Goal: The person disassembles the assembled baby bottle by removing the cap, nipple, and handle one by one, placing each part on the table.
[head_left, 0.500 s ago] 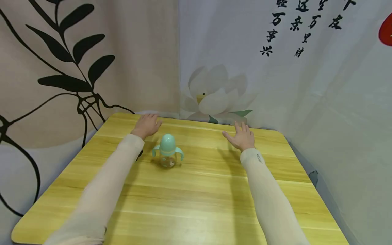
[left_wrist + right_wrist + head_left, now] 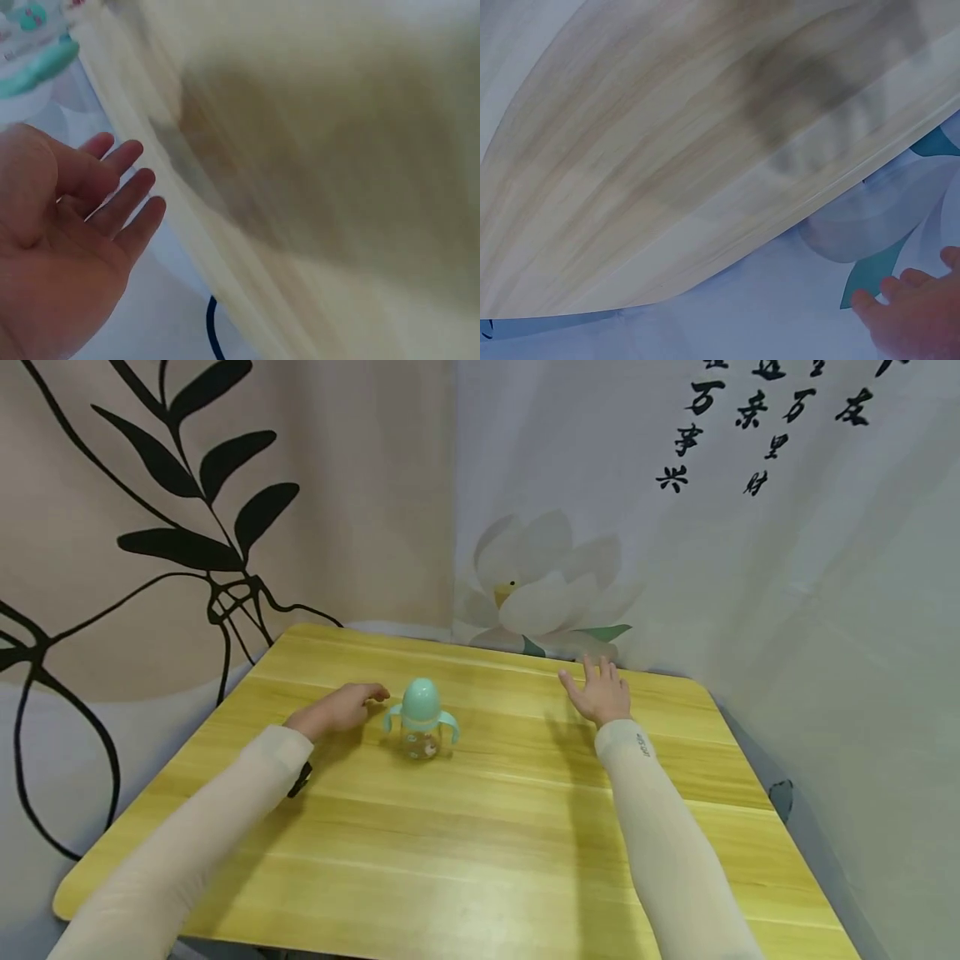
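A baby bottle [image 2: 421, 718] with a mint-green domed cap and two side handles stands upright on the wooden table [image 2: 465, 827], left of its middle. Just left of it is my left hand [image 2: 341, 706], its fingers reaching toward the near handle and loosely bent. In the left wrist view this hand [image 2: 75, 210] holds nothing, and part of a mint handle [image 2: 41, 69] shows beyond it. My right hand [image 2: 602, 693] is spread over the table's far edge, right of the bottle, with nothing in it. Only its fingers and part of the palm [image 2: 919, 315] show in the right wrist view.
Behind the table hang a beige curtain with black leaf prints [image 2: 180, 547] and a pale cloth with a lotus print [image 2: 540, 577] and black characters. A dark strap-like piece [image 2: 300, 779] sits at the left cuff.
My left hand has come back from the far edge, down and left, to beside the bottle, its fingers now pointing right. The right hand holds its pose; the whole head view has shifted slightly.
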{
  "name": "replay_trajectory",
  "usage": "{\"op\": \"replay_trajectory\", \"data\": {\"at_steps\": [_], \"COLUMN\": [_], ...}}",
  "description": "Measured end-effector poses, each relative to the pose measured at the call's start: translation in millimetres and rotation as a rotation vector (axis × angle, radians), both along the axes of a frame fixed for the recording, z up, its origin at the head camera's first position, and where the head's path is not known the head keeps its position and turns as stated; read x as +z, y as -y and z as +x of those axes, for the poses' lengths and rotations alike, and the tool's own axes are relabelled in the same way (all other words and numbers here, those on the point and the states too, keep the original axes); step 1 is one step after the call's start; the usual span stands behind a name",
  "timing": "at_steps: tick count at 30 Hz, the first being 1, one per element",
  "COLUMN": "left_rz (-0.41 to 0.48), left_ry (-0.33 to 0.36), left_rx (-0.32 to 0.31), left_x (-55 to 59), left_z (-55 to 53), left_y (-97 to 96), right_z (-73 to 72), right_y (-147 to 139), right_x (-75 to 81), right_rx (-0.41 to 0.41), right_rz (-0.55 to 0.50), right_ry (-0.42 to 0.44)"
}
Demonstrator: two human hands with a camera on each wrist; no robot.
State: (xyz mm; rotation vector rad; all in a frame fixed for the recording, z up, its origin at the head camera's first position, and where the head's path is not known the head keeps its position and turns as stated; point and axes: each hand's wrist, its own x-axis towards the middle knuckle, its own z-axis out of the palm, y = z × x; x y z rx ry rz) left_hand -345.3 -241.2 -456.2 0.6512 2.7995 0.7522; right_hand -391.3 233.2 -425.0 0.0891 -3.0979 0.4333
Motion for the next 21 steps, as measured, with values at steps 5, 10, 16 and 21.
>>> {"op": "replay_trajectory", "data": {"at_steps": [5, 10, 16, 21], "left_rz": [0.071, 0.15, 0.25, 0.288], "left_ry": [0.069, 0.158, 0.235, 0.188], "left_rx": [-0.08, -0.127, -0.121, -0.223], "left_x": [-4.0, -7.7, -14.7, -12.5], "left_z": [16.1, 23.7, 24.6, 24.0], "left_y": [-3.4, -8.6, -13.3, -21.4], "right_z": [-0.6, 1.1, 1.2, 1.5], "right_y": [0.8, 1.0, 1.0, -0.4], "right_x": [-2.3, -0.8, -1.1, -0.5], "right_rx": [0.01, 0.005, 0.001, -0.002], "right_rz": [-0.01, -0.013, -0.01, -0.012], "right_ry": [-0.008, 0.005, 0.0, -0.001]}}
